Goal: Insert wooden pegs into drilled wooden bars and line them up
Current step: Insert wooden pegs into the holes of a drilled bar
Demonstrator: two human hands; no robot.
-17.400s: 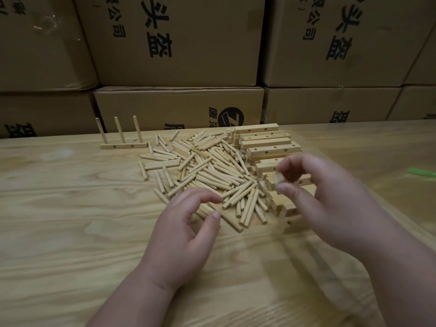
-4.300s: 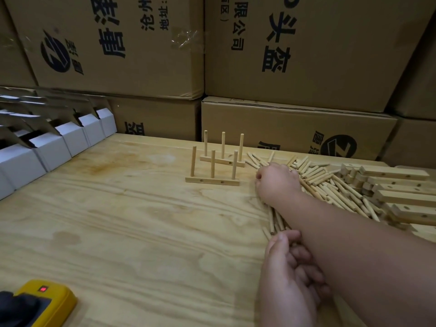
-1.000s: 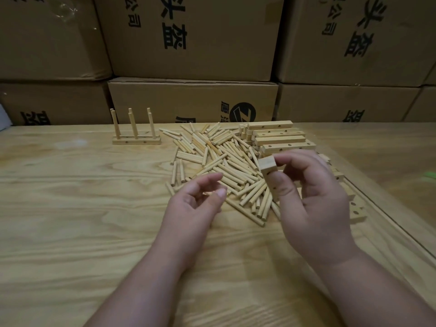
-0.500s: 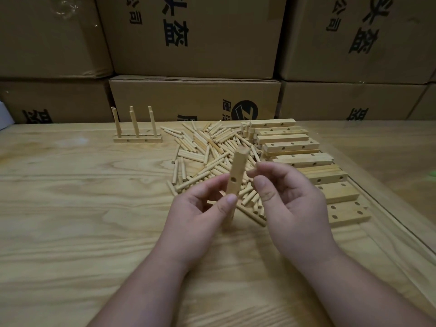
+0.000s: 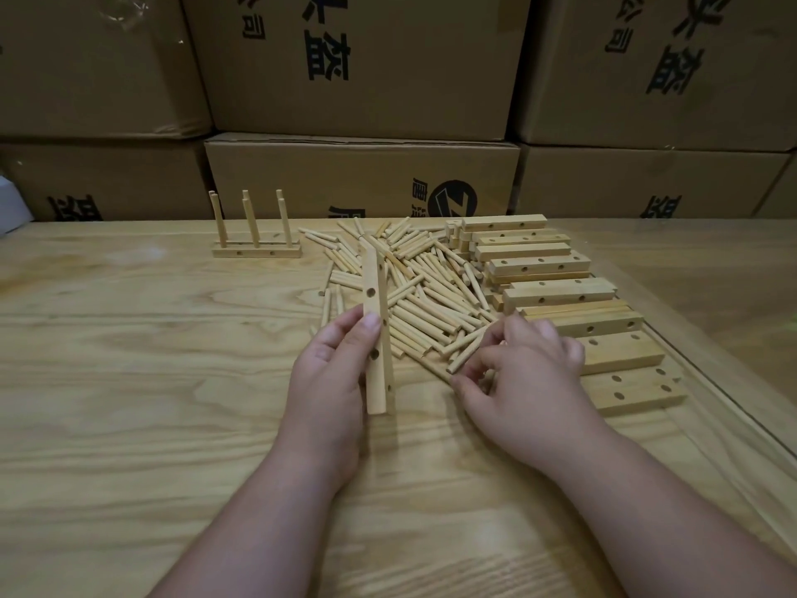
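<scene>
Third bar in hand, no pegs in it yet

The left hand (image 5: 332, 373) grips a drilled bar (image 5: 376, 330) upright above the table (image 5: 129, 381); the right hand (image 5: 522, 373) pinches a peg (image 5: 468, 353) from the pile (image 5: 414, 287). Two pegged bars (image 5: 256, 248) stand lined up at the back; a stack of empty bars (image 5: 556, 291) waits.

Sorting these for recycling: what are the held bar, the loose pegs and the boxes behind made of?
Held bar: pale bare wood, seemingly unvarnished; matte, grain lines, drilled holes. Pegs: same light wood, matte. Boxes: brown corrugated cardboard, probably; folded flaps, black print.
</scene>
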